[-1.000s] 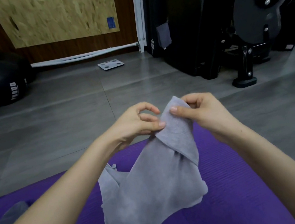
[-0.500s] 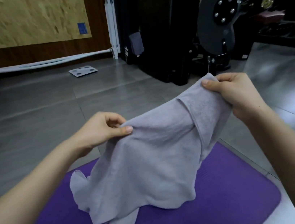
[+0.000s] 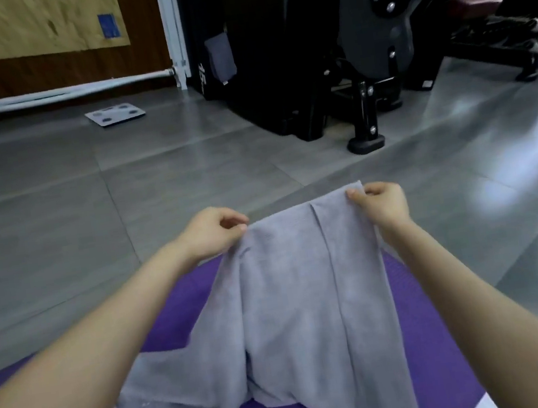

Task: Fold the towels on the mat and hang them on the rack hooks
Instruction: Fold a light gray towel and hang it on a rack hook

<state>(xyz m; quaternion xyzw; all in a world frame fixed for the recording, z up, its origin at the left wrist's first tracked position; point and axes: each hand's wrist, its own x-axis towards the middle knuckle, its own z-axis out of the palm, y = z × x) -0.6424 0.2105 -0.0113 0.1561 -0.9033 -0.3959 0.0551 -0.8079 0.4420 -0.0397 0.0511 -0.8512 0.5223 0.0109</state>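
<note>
Grey tiled floor (image 3: 55, 216) fills most of the view, with a black gym machine (image 3: 273, 47) standing at the far side. Purple mat (image 3: 180, 320) lies on the floor in the foreground. Grey towel (image 3: 302, 303) is held up by its top edge, its lower part draped in loose folds on the mat. Left hand (image 3: 211, 234) pinches the top left corner between thumb and curled fingers; right hand (image 3: 382, 205) pinches the top right corner likewise. White scale (image 3: 115, 114) lies near the far wall.

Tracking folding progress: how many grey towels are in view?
2. One towel, pinched by left hand and right hand, over the purple mat; another towel hangs on the black rack. Others may be out of frame.
</note>
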